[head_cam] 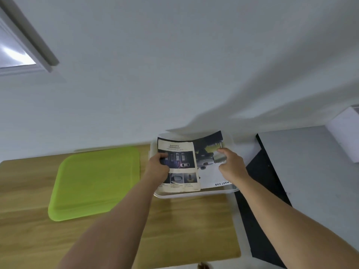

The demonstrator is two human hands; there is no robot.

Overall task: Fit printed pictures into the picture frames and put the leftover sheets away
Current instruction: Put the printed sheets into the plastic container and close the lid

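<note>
A stack of printed sheets (180, 150) lies in a clear plastic box (196, 194) at the far right of the wooden table. The top sheet is headed "SAFETY" and shows car photos. Under it, to the right, a second printed sheet (208, 175) shows a dark vehicle picture. My left hand (158, 167) grips the left edge of the top sheet. My right hand (231, 164) rests on the second sheet, fingers curled over its picture. No picture frame is in view.
A lime-green lid (93, 183) lies flat on the wooden table (184, 230) left of the box. A white wall rises behind. A black panel (266, 183) stands off the table's right edge, and a white box (347, 131) sits at far right.
</note>
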